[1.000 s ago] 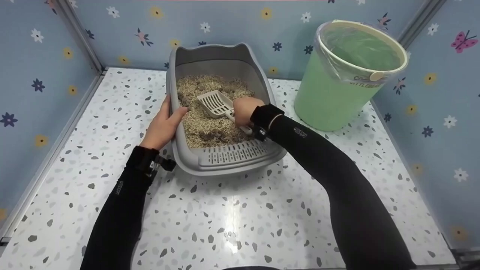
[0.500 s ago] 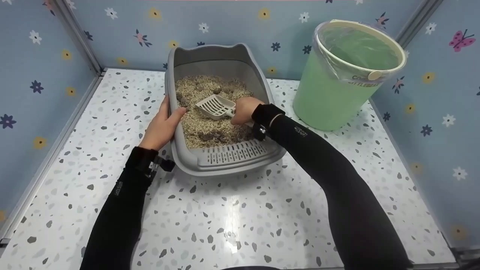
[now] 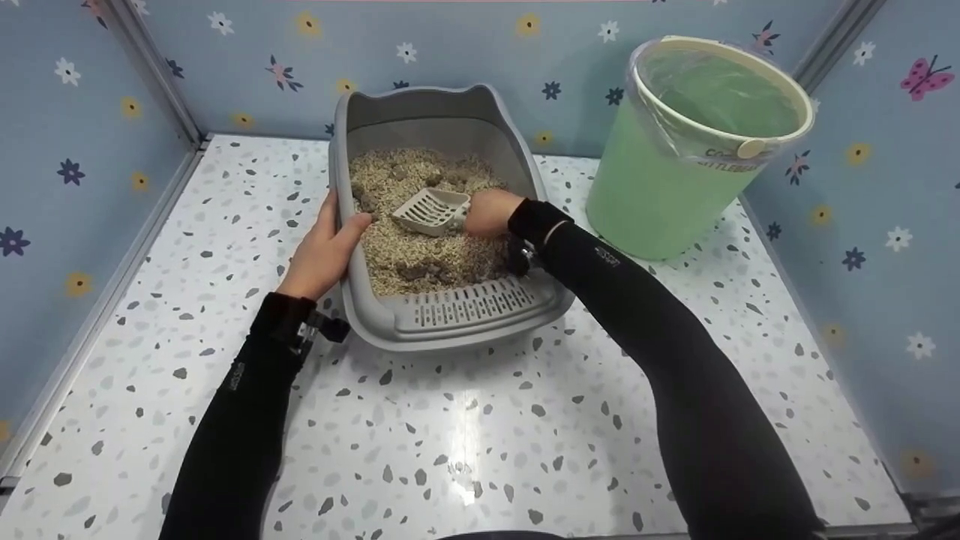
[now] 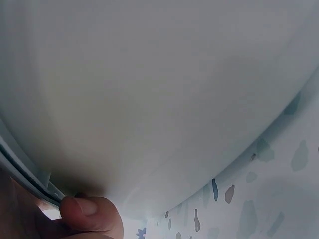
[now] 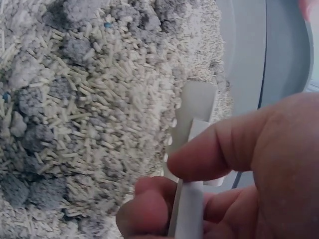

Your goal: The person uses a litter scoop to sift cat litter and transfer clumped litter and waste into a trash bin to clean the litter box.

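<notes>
A grey litter box (image 3: 480, 330) holds pale pellet litter (image 3: 405, 251) with dark clumps (image 3: 420, 271) near its front and left side. My left hand (image 3: 319, 251) grips the box's left rim, thumb on top and fingers outside below it. In the left wrist view, a fingertip (image 4: 87, 208) curls under the rim against the outer wall. My right hand (image 3: 491, 213) grips the handle of a beige slotted litter scoop (image 3: 433, 211). The scoop's head lies over the middle of the litter, its slots showing. Thumb and fingers wrap the handle (image 5: 190, 206) in the right wrist view.
A green bin (image 3: 660, 187) with a clear liner stands at the back right, beyond my right forearm. Blue flowered panels (image 3: 480, 45) rise at the back and both sides. The speckled white tabletop (image 3: 465, 450) extends in front of the box.
The scoop's head has turned and tilted slightly in my right hand, staying over the middle of the litter. My left hand keeps its hold on the rim.
</notes>
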Motion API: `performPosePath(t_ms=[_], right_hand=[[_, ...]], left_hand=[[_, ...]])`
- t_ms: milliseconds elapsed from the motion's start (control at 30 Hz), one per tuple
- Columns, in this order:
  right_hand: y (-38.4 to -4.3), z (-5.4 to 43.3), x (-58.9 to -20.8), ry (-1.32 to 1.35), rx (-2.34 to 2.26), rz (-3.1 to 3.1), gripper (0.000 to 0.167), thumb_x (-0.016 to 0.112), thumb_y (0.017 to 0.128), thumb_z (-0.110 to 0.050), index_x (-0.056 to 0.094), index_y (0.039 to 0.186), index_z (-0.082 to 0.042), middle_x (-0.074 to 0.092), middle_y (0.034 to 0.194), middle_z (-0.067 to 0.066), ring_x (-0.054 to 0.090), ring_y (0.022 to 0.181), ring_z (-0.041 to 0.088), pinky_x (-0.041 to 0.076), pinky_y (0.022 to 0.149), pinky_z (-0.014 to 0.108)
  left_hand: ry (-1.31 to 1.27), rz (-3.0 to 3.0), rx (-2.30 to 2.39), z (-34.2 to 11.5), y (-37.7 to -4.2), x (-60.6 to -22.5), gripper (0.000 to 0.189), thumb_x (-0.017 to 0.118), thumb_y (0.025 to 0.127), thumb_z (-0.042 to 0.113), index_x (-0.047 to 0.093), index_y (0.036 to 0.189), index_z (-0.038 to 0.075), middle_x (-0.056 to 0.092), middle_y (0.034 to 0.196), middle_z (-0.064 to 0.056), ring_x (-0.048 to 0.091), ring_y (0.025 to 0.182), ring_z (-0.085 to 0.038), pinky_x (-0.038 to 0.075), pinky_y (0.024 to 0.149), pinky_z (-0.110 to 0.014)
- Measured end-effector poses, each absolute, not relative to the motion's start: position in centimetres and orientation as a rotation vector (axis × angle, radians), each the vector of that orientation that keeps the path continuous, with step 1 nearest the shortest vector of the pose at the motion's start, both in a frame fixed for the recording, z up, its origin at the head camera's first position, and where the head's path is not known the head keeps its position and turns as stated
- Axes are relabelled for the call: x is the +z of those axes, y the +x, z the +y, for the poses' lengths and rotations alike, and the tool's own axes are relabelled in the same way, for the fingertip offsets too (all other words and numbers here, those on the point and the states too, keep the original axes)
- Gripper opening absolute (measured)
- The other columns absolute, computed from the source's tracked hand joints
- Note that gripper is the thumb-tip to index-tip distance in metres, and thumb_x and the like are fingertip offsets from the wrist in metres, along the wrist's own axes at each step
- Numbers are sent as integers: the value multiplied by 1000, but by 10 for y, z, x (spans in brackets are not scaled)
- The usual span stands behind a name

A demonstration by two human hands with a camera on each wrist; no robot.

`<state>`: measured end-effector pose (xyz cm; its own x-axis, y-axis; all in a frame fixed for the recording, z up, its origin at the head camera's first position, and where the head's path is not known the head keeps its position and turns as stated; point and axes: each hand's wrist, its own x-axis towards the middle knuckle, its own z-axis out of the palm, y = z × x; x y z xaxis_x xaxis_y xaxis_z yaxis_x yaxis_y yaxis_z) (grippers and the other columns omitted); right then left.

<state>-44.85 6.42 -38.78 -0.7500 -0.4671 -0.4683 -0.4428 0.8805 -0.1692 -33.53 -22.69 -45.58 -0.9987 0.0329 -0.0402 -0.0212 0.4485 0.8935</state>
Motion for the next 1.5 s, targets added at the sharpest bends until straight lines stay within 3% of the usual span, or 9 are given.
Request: performPosePath(t_ms=[100, 333, 567, 733, 933, 1200, 1367, 1500], right_hand=[[-448, 66, -381, -630, -76, 2581, 39, 54, 106, -17, 44, 68, -18, 42, 69, -2, 39, 59, 17, 35, 63, 32], [-435, 77, -341, -535, -104, 2742, 52, 64, 113, -47, 49, 72, -18, 43, 69, -2, 47, 68, 22, 40, 68, 36], [-423, 94, -285, -617, 110, 2695, 42, 72, 103, -48, 53, 81, -17, 53, 89, 2, 53, 83, 25, 45, 73, 41], [-411, 102, -264, -619, 270, 2634, 40, 76, 98, -46, 53, 82, -17, 50, 89, 1, 50, 82, 25, 45, 69, 42], [-397, 101, -261, -639, 445, 2572, 36, 74, 97, -44, 53, 82, -19, 53, 94, 1, 51, 84, 24, 48, 71, 43], [-387, 92, -282, -712, 532, 2561, 29, 64, 90, -27, 42, 73, -22, 44, 79, -2, 47, 72, 22, 43, 60, 40], [-389, 98, -292, -664, 465, 2595, 24, 67, 88, -29, 48, 76, -22, 57, 87, 1, 57, 80, 24, 50, 64, 43], [-391, 102, -295, -641, 412, 2602, 28, 72, 90, -35, 51, 80, -21, 57, 90, 1, 57, 83, 24, 50, 66, 42]], left_hand=[[15, 2631, 1627, -227, -336, -456, 102, 46, 102, 85, -7, 178, 43, 15, 184, -22, 28, 163, -52, 27, 131, -67], [30, 2600, 1627, -227, -335, -455, 103, 45, 103, 85, -8, 179, 41, 10, 185, -20, 24, 165, -49, 25, 131, -66], [22, 2611, 1645, -227, -334, -455, 100, 46, 103, 84, -5, 178, 44, 13, 185, -19, 26, 165, -48, 26, 132, -65], [11, 2612, 1634, -227, -335, -455, 101, 46, 102, 85, -6, 178, 43, 14, 184, -21, 27, 164, -50, 25, 132, -65], [7, 2601, 1634, -228, -335, -456, 104, 46, 102, 87, -8, 178, 42, 12, 185, -20, 25, 165, -50, 25, 132, -65], [3, 2606, 1634, -227, -335, -456, 98, 47, 101, 87, -5, 176, 52, 16, 184, -20, 29, 162, -52, 28, 129, -69], [31, 2583, 1647, -228, -337, -457, 101, 46, 103, 84, -9, 178, 43, 10, 185, -20, 27, 164, -50, 29, 129, -68], [37, 2586, 1646, -227, -337, -458, 102, 46, 105, 82, -10, 178, 39, 9, 186, -20, 26, 165, -49, 29, 129, -67]])
